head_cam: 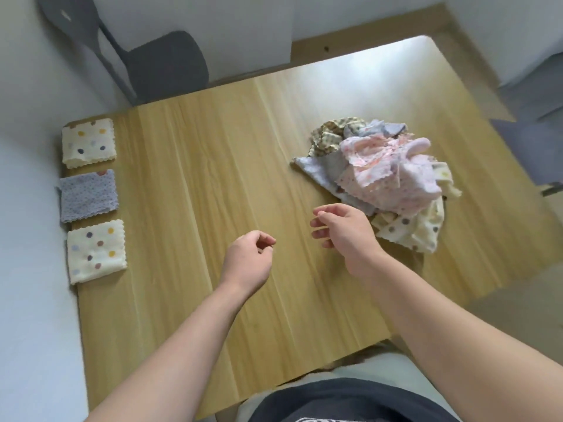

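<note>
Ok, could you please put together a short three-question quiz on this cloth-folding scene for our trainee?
1. True or false: the right hand grips a cloth from the pile.
2. How many folded cloths lie in the row along the left edge of the table?
3. Multiple choice: the middle folded cloth is A) pink, B) grey-blue, C) checked.
Key: 1. False; it holds nothing. 2. Three. 3. B.
</note>
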Action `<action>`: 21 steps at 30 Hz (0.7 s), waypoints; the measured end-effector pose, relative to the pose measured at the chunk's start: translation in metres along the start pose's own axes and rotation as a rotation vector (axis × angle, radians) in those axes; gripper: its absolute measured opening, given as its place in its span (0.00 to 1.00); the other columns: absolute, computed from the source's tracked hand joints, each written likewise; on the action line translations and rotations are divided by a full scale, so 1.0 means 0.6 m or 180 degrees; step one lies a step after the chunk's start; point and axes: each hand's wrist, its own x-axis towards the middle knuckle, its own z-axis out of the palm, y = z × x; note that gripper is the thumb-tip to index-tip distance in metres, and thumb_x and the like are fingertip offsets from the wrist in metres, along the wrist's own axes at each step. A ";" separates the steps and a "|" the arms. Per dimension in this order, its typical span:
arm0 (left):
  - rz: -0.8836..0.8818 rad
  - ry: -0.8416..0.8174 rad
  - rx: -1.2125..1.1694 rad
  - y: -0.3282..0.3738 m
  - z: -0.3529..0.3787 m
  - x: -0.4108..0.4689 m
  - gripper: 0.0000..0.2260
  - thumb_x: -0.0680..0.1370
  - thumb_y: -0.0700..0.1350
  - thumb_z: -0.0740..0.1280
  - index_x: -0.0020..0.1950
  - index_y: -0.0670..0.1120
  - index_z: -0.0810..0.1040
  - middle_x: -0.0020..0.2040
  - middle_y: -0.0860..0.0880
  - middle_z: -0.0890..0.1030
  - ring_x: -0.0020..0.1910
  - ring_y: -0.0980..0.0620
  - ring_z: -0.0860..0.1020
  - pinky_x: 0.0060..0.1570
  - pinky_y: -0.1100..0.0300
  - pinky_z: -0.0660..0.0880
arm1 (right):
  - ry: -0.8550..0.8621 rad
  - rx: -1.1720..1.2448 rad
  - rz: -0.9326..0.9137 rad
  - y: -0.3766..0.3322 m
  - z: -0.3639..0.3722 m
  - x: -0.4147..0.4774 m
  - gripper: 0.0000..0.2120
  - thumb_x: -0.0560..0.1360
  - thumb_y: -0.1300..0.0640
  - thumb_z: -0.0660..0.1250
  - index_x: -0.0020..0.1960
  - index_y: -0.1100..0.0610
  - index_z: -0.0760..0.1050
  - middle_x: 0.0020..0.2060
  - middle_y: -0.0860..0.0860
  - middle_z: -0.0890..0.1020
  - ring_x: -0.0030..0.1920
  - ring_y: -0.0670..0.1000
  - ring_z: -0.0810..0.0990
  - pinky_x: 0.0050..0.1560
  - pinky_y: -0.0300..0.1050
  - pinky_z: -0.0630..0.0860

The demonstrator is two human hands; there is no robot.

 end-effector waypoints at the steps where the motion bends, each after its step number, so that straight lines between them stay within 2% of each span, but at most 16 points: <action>1: 0.0055 -0.0017 -0.0030 0.022 0.019 -0.002 0.08 0.78 0.41 0.65 0.48 0.53 0.81 0.42 0.56 0.81 0.39 0.54 0.80 0.37 0.62 0.72 | 0.0002 0.0066 -0.0007 0.006 -0.024 0.004 0.07 0.81 0.59 0.63 0.50 0.55 0.81 0.42 0.52 0.86 0.37 0.49 0.83 0.38 0.45 0.75; 6: 0.0138 0.0025 -0.0029 0.142 0.142 -0.023 0.08 0.78 0.41 0.66 0.44 0.53 0.81 0.38 0.57 0.81 0.39 0.53 0.81 0.36 0.62 0.72 | -0.0093 0.0273 -0.0084 0.033 -0.168 0.040 0.07 0.80 0.61 0.64 0.49 0.55 0.81 0.39 0.51 0.85 0.36 0.50 0.81 0.36 0.45 0.74; 8: 0.0056 0.0115 -0.0070 0.172 0.185 -0.027 0.08 0.78 0.40 0.67 0.44 0.53 0.81 0.38 0.55 0.82 0.39 0.52 0.82 0.37 0.62 0.73 | -0.0183 0.0225 -0.0134 0.041 -0.219 0.055 0.06 0.80 0.61 0.64 0.50 0.56 0.81 0.38 0.52 0.85 0.36 0.50 0.81 0.37 0.46 0.76; 11: -0.0225 0.0407 -0.0349 0.222 0.261 -0.042 0.08 0.78 0.39 0.67 0.44 0.51 0.82 0.38 0.51 0.83 0.34 0.56 0.81 0.34 0.65 0.74 | -0.0447 0.0013 -0.0270 0.055 -0.325 0.079 0.07 0.81 0.61 0.64 0.51 0.56 0.81 0.41 0.54 0.85 0.37 0.49 0.81 0.38 0.45 0.77; 14: -0.0591 0.0749 -0.0920 0.283 0.335 -0.074 0.08 0.78 0.38 0.67 0.46 0.48 0.83 0.43 0.49 0.84 0.34 0.56 0.81 0.43 0.52 0.80 | -0.0805 -0.0280 -0.0342 0.060 -0.448 0.102 0.07 0.81 0.61 0.64 0.51 0.56 0.81 0.42 0.53 0.85 0.35 0.48 0.81 0.36 0.42 0.75; 16: -0.0738 0.0834 -0.1121 0.322 0.373 -0.093 0.07 0.79 0.38 0.67 0.47 0.47 0.83 0.45 0.49 0.85 0.34 0.55 0.81 0.49 0.48 0.81 | -0.0918 -0.0398 -0.0291 0.055 -0.514 0.112 0.07 0.81 0.61 0.64 0.51 0.57 0.81 0.44 0.54 0.85 0.34 0.47 0.81 0.34 0.41 0.74; 21: -0.0709 0.0901 -0.1020 0.400 0.421 -0.101 0.08 0.78 0.38 0.67 0.45 0.49 0.83 0.41 0.52 0.85 0.35 0.55 0.82 0.46 0.50 0.82 | -0.1071 -0.0631 -0.0247 0.038 -0.591 0.136 0.07 0.80 0.61 0.64 0.51 0.58 0.81 0.44 0.54 0.86 0.33 0.46 0.80 0.37 0.43 0.74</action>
